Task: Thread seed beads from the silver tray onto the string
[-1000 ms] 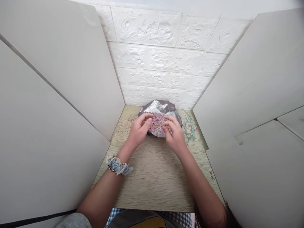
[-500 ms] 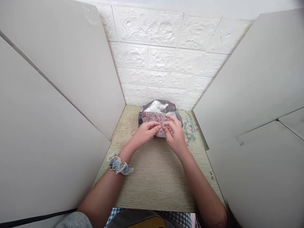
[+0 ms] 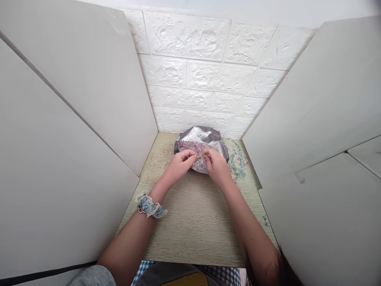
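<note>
White panels (image 3: 74, 131) flank the wooden table (image 3: 196, 222)

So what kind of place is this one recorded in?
Probably a small partitioned craft booth: white divider panels flank a narrow wood-grain desk against a white brick-pattern wall, with a silver tray of mixed beads beneath both hands.
</note>
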Demonstrator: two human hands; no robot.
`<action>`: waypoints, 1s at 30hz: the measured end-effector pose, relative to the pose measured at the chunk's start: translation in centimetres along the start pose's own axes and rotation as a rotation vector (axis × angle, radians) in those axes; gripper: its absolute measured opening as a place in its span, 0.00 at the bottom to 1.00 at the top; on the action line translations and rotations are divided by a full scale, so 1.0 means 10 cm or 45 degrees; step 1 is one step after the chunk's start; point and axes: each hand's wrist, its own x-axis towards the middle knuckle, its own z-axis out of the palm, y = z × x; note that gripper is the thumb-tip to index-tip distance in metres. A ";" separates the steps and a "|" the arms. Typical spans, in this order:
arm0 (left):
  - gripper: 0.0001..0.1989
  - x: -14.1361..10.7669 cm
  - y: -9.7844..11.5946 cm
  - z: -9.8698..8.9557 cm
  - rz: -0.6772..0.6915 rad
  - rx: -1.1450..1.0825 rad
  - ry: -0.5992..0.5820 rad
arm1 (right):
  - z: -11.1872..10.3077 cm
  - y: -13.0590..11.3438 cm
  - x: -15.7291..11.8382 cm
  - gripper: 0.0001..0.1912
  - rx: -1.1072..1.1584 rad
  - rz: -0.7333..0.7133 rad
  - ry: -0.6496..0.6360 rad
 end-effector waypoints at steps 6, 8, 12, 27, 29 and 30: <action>0.07 0.02 0.03 -0.03 0.073 -0.547 0.065 | 0.07 -0.02 -0.01 0.12 -0.436 0.206 -0.232; 0.07 0.03 0.03 -0.04 0.097 -0.574 0.122 | 0.11 -0.02 -0.02 0.12 -0.526 0.248 -0.299; 0.07 0.03 -0.01 -0.06 0.253 -0.444 0.279 | 0.17 -0.01 -0.01 0.12 -0.608 0.287 -0.358; 0.06 0.00 0.06 -0.04 -0.114 -0.558 0.082 | 0.18 -0.03 -0.02 0.13 -0.651 0.280 -0.389; 0.07 0.00 0.06 -0.02 -0.120 -0.484 0.080 | 0.19 -0.04 -0.01 0.12 -0.647 0.293 -0.398; 0.07 0.00 0.06 -0.02 -0.122 -0.452 0.072 | 0.19 -0.04 -0.01 0.12 -0.646 0.297 -0.400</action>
